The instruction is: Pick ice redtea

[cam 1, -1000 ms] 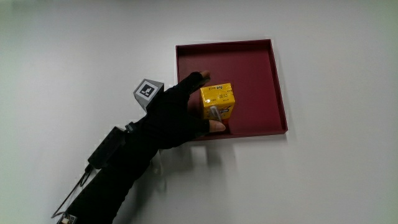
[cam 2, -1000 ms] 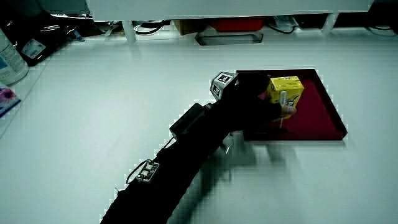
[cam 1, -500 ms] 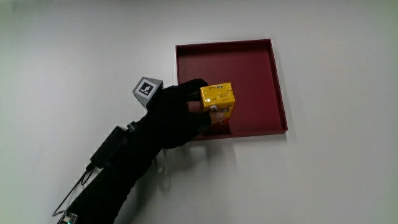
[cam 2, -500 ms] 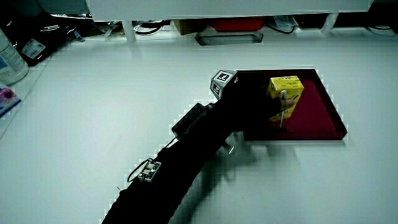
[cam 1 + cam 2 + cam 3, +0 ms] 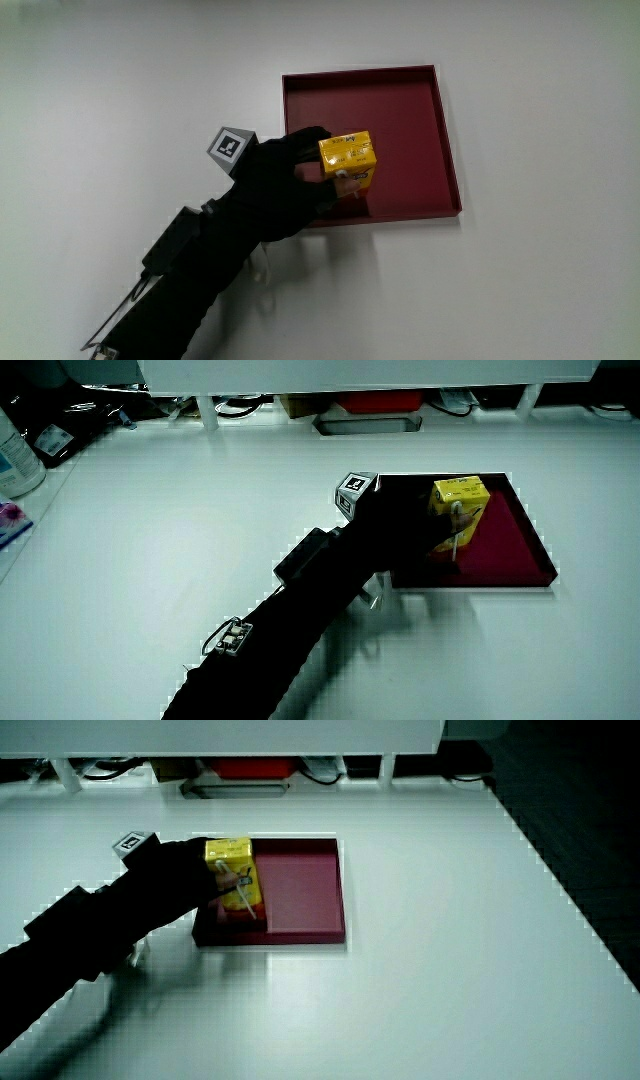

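We see the hand (image 5: pixel 285 180) grasping the yellow ice redtea carton (image 5: pixel 349 160) over the red tray (image 5: pixel 420 120), near the tray's edge nearest the person; the carton stands upright, long axis vertical, straw side facing the person

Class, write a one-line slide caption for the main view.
Gloved hand grips a yellow carton over the red tray.

The tray (image 5: pixel 410 95) lies on the table (image 5: pixel 540 290), well in from its edges. The carton (image 5: pixel 349 158) is over the tray's corner nearest the person, clear of the tray floor in both side views. The hand (image 5: pixel 283 180) is at that tray edge, beside the carton, fingers wrapped around it. The forearm (image 5: pixel 190 275) runs back toward the person's table edge.
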Motion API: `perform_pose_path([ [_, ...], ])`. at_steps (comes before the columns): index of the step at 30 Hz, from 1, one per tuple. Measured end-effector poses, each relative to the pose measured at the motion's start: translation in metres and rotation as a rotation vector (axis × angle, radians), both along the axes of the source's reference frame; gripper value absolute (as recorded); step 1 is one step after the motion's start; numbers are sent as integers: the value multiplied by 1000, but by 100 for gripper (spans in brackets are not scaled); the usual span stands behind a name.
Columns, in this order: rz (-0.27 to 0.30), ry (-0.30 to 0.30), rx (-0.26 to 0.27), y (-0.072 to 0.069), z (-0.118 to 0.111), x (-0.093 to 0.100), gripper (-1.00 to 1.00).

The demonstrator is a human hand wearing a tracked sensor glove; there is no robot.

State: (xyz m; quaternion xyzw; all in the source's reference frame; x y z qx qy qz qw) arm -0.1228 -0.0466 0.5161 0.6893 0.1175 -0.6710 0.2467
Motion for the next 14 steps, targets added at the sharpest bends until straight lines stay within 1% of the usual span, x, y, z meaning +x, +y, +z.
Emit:
perform_pose_path([
  [2,4,7,26,0,-13,0,100],
  [3,8,12,48,0,-18,0,100],
  [5,15,25,69,2,-31,1,100],
  [6,21,28,97,3,-35,1,100],
  [7,25,42,115,4,-41,1,100],
  [9,36,41,147,8,-46,1,100],
  [11,45,86,146,16,-64,5,100],
  [13,51,99,152,23,-71,8,100],
  [14,58,104,139,27,-72,9,100],
])
